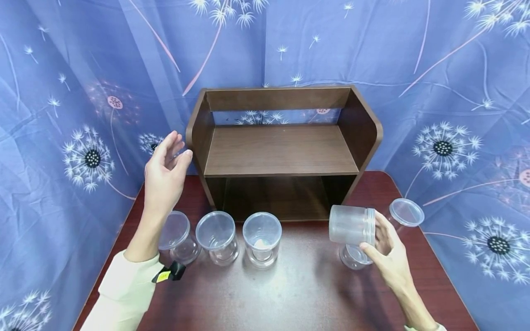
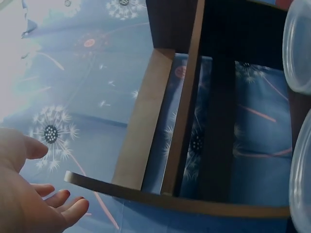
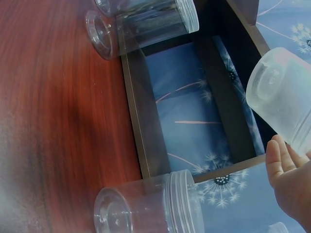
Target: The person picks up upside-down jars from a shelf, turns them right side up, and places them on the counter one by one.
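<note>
My right hand [image 1: 391,259] grips a clear, frosted-looking plastic jar [image 1: 349,225] near its ribbed lid end. The jar lies on its side in the air, its base pointing left toward the shelf. Below it on the table is another clear jar [image 1: 353,258], partly covered by the held one. My left hand [image 1: 164,181] is raised beside the left side panel of the brown wooden shelf [image 1: 281,149], its fingers relaxed and holding nothing. In the left wrist view that hand [image 2: 34,189] appears at the lower left, apart from the shelf.
Three clear lidded jars, a left one [image 1: 185,250], a middle one [image 1: 216,232] and a right one [image 1: 262,232], stand in a row before the shelf. Another jar [image 1: 406,212] stands at the far right. Blue dandelion-print cloth [image 1: 447,105] surrounds the reddish-brown table [image 1: 290,294].
</note>
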Demonstrator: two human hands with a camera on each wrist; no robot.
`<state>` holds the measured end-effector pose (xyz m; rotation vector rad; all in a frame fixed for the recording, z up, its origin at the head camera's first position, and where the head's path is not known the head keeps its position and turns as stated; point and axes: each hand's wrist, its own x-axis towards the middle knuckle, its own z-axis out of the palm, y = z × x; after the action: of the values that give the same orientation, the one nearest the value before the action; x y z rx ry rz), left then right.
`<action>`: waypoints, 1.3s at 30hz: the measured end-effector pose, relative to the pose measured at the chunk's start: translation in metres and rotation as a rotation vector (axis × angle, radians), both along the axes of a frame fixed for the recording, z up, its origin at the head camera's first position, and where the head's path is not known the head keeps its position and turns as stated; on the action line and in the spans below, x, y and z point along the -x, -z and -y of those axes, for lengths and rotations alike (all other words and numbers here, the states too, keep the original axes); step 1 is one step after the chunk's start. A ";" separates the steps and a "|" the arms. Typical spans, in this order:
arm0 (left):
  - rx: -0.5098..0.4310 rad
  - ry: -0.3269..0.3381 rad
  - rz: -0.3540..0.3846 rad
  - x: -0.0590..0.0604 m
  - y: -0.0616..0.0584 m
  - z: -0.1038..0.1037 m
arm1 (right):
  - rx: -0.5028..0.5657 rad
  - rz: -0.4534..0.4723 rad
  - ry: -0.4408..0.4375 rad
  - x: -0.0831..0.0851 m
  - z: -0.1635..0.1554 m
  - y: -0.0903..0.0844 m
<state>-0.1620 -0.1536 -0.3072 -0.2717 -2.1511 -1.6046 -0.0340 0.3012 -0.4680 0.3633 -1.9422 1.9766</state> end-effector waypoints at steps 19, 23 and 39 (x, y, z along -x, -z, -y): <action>0.255 0.023 0.188 0.038 -0.017 0.005 | -0.135 0.008 0.039 -0.001 0.003 -0.003; 0.332 0.000 0.186 0.040 -0.017 0.005 | -0.201 0.043 0.091 -0.002 0.004 -0.005; 0.499 -0.001 0.059 0.044 -0.018 0.005 | -0.478 0.086 0.198 -0.001 0.004 -0.010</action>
<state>-0.2056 -0.1581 -0.2891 -0.3770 -2.5712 -1.0607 -0.0335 0.2972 -0.4583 0.1925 -2.3950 1.4154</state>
